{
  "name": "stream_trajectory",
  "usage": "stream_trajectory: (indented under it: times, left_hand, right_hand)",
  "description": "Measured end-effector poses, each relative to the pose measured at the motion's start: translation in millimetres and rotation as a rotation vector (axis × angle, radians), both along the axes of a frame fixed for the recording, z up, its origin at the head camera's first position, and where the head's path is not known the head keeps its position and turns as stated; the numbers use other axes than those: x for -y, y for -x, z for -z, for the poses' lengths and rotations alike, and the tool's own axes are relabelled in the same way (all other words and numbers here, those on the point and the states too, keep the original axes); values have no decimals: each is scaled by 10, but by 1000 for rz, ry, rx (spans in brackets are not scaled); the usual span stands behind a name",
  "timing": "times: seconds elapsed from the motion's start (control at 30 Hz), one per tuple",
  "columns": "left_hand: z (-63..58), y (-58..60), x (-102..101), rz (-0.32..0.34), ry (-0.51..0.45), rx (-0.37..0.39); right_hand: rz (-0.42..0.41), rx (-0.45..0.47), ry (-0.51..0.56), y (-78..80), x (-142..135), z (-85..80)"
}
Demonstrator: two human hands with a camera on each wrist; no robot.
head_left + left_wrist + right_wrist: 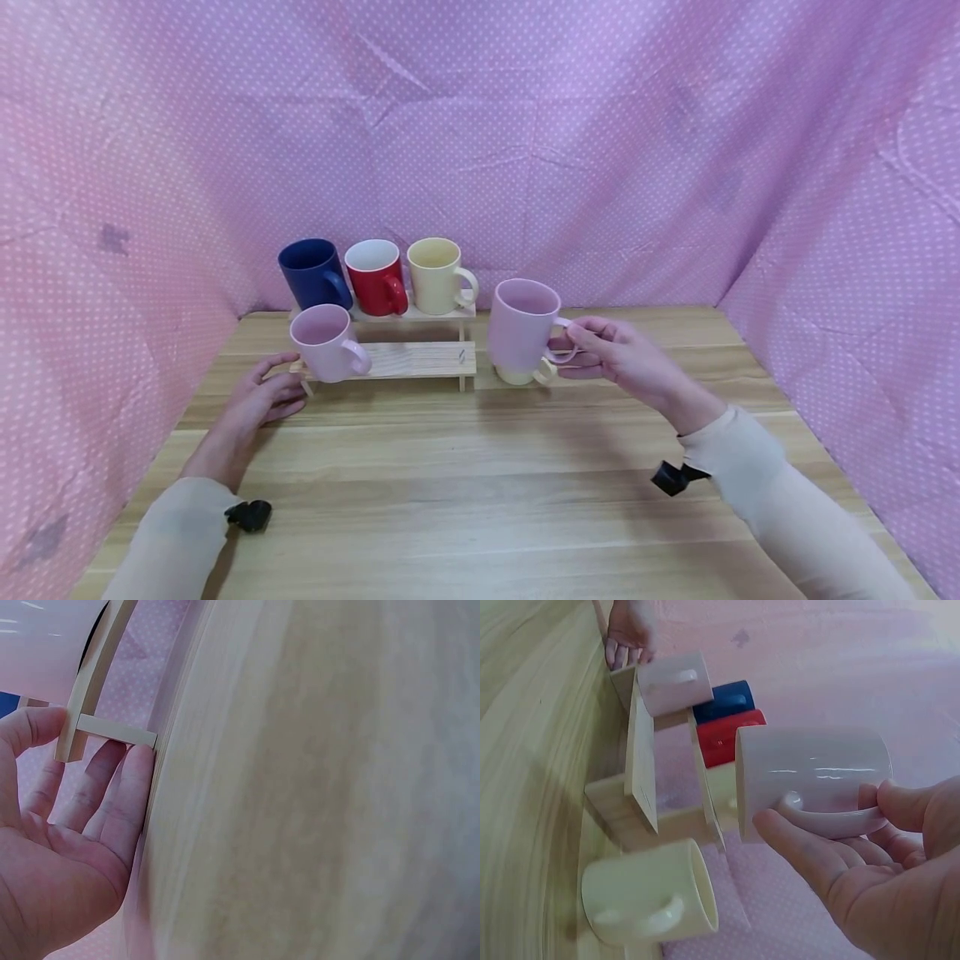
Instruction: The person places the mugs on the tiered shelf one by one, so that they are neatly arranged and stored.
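Observation:
My right hand point(626, 362) grips a tall pink mug point(521, 321) by its handle, fingers and thumb around it. That mug hangs upright in the air, in front of a cream mug point(649, 892) that stands on the table and is partly hidden in the head view. At the left end of a two-tier wooden rack point(423, 360), my left hand point(262, 400) holds the lower shelf's end. Its thumb lies on the board and its fingers touch the leg, seen in the left wrist view. Beside it, another pink mug point(322, 342) sits on the lower shelf.
Along the upper shelf stand a blue mug point(309, 271), a red mug point(377, 283) and a yellow mug point(433, 279), handles toward the right. The wood-grain table point(450, 500) extends in front. Pink dotted cloth point(562, 150) hangs behind and on both sides.

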State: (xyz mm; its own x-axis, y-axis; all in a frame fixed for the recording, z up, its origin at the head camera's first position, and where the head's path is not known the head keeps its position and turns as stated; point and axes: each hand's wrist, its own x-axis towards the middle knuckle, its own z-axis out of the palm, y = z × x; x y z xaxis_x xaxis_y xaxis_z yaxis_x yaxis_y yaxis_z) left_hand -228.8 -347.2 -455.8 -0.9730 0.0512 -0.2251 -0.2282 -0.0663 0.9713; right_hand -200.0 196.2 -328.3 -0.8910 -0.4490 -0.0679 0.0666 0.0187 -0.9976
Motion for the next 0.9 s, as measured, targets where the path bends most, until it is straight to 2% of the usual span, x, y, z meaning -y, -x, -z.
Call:
stream_trajectory:
  times: [0.17, 0.33, 0.47, 0.6, 0.9]
  left_hand:
    - [-3, 11, 0, -12, 15, 10]
    - [8, 6, -7, -13, 13, 4]
    - [-2, -5, -14, -14, 20, -5]
    - [-10, 7, -11, -10, 18, -4]
    - [5, 2, -9, -9, 18, 3]
  right_hand:
    - [-24, 13, 2, 67, 348, 71]
    - [-73, 27, 52, 133, 704, 162]
    - [-120, 5, 62, 186, 927, 223]
    - [-141, -10, 22, 223, 1112, 245]
    - [-114, -52, -64, 305, 1478, 256]
